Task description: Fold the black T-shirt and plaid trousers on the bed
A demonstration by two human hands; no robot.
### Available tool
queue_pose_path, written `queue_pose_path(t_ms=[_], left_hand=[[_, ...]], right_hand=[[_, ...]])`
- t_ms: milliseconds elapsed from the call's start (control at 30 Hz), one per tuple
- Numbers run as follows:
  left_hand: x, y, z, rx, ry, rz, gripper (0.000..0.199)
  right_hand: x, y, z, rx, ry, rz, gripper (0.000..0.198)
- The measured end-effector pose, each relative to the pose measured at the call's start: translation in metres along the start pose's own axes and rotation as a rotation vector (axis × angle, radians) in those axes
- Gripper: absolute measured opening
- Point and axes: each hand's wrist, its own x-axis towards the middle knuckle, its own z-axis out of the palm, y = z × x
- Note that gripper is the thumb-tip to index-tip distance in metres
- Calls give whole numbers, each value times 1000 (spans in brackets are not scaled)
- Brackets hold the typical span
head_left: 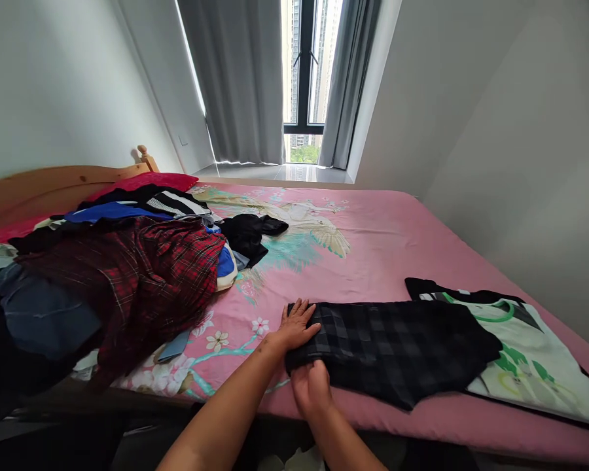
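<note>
A black-and-grey checked garment, folded into a long strip, lies across the near side of the bed; its exact kind is not plain. My left hand rests flat on the garment's left end with the fingers spread. At the near left corner of the same garment, my right hand grips the edge, its fingers partly hidden beneath the cloth. The garment's right end overlaps a white T-shirt with a green collar and a green print, laid flat on black cloth.
A loose heap of clothes on the left includes a red plaid shirt and a black garment. Pink flowered bedding covers the bed, with a wooden headboard at left. Grey curtains hang by the window.
</note>
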Motion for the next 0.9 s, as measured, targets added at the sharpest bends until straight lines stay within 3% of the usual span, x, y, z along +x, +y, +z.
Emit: queue_pose_path(t_ms=[133, 233, 300, 400, 500, 567, 633, 700, 800, 900], left_hand=[[-9, -7, 9, 153, 68, 141, 79], [-14, -4, 11, 202, 109, 155, 78], [-20, 0, 12, 217, 153, 147, 72], [-30, 6, 18, 217, 178, 88, 69], [-40, 6, 26, 201, 153, -11, 68], [-43, 6, 29, 193, 145, -37, 73], [-44, 7, 29, 183, 141, -37, 82], [-43, 8, 28, 170, 141, -34, 90], [-42, 9, 26, 159, 144, -47, 92], [-41, 8, 27, 150, 143, -55, 91]], right_hand=[[-58, 11, -25, 48, -110, 298, 55], [-84, -5, -35, -169, -322, 552, 58], [-83, -29, -33, -380, -381, 437, 58], [-55, -68, -24, -719, -329, -111, 50], [-8, -87, -26, -1188, -386, -379, 47], [25, -90, -40, -1569, -489, -399, 47], [56, -94, -63, -1866, -489, -391, 51], [80, -103, -92, -2018, -309, -344, 55], [99, -120, -128, -2072, -47, -242, 56], [97, -128, -133, -2076, 60, -183, 55]])
